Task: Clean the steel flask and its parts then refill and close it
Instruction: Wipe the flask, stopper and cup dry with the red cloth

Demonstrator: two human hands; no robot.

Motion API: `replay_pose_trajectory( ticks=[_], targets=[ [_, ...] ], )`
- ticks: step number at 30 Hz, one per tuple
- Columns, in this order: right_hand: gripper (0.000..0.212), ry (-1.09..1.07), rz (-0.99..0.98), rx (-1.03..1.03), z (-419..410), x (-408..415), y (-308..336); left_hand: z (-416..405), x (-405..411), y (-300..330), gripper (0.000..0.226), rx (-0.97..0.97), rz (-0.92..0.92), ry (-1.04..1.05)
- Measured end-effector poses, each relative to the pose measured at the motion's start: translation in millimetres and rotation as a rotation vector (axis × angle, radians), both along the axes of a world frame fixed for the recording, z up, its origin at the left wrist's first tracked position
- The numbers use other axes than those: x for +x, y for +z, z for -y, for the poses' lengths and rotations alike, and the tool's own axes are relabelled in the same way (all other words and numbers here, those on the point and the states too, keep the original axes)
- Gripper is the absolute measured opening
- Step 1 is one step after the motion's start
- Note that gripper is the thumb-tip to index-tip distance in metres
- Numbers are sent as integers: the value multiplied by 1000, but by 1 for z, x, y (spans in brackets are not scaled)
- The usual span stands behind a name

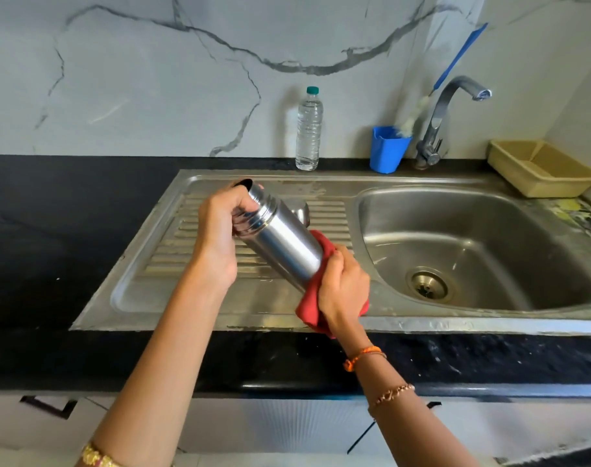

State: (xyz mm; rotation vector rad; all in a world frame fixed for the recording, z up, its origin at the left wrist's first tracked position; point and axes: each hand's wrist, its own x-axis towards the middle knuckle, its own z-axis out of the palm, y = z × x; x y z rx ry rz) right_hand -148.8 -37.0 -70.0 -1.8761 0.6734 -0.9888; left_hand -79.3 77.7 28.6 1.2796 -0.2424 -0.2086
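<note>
My right hand (343,289) was nearest to me, its fingers curled around a red cloth (316,310) that wrapped the base of the steel flask (280,235). A corner of the cloth hung below my wrist, over the front rim of the sink. My left hand (220,227) gripped the flask at its threaded neck, fingers closed around the open mouth, which pointed up and away to the left. The flask lay tilted between my two hands, held in the air above the ribbed draining board (186,230) of the steel sink (456,325), with no lid on it. Just behind the flask, on the draining board, I could see part of a rounded steel piece (299,210), though I could not tell what it was. The sink basin with its drain (427,284) sat to my right. Further back, on the black table (51,214) against the marble wall, stood a plastic water bottle (308,129) with a green cap, then a blue cup (386,150) holding a blue-handled brush (456,62), the tap (445,112), and a beige tray (540,166) at the far right.
</note>
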Motion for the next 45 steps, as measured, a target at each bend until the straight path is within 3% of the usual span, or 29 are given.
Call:
replay_pose_trajectory(
  ticks=[5,10,12,16,21,23,28,34,40,43,45],
  targets=[
    [48,70,-22,105,-4,11,33,16,-13,-7,24,-118,-37,141],
    [48,305,94,-165,-25,26,76,23,0,-12,30,-274,-120,-94],
    [50,321,89,-326,-14,20,56,20,4,-16,18,-260,-106,-43],
    [60,226,-51,-570,8,-7,-22,11,12,-24,29,-240,-147,46],
    [80,234,-80,-334,-8,2,-3,12,13,-25,24,-129,-113,89],
    [88,329,-25,-369,-20,9,19,15,14,-21,23,-99,-85,52],
    [79,380,18,-509,-1,7,10,20,13,-16,24,-125,-43,78],
    [56,61,13,-132,27,-7,-14,30,1,-10,32,-100,0,18],
    [55,175,117,-295,-13,21,48,25,3,-12,34,-89,18,-81],
    [53,78,43,-392,-9,20,32,24,-1,-12,49,-76,32,-32],
    [54,43,-20,-363,4,9,5,24,-4,-14,46,-66,47,36]
  ],
)
